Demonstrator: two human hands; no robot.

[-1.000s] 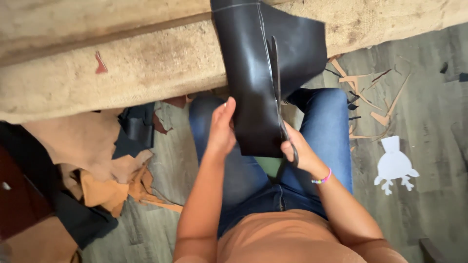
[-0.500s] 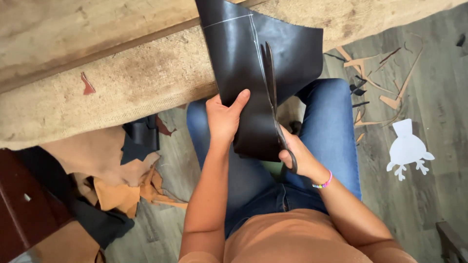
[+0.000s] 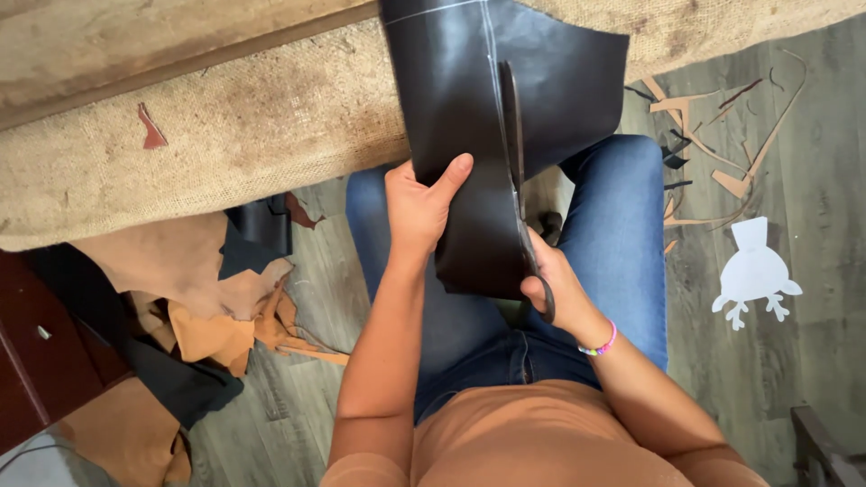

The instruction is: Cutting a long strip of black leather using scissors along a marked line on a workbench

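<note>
Black leather, a large sheet (image 3: 451, 117), hangs off the front edge of the burlap-covered worktop (image 3: 225, 135) and down over the person's lap. The left hand (image 3: 417, 209) pinches the sheet's left side, thumb laid across the front face and the other fingers folded behind it. The right hand (image 3: 557, 287) grips a pair of scissors (image 3: 519, 180) by the handles, fingers curled through the loops; the blades run up the sheet along a pale marked line, and whether they stand parted cannot be told. A pink bracelet (image 3: 600, 344) sits on the right wrist. Blue jeans (image 3: 622, 243) cover the legs beneath the leather.

On the worktop near its left end lies a small reddish scrap (image 3: 151, 126). Under that end, on the wooden floor (image 3: 812, 180), is a heap of tan and black leather offcuts (image 3: 207, 307). Right of the legs, thin leather trimmings (image 3: 722, 144) are scattered, and a white paper pattern (image 3: 754, 275) lies flat just beyond them.
</note>
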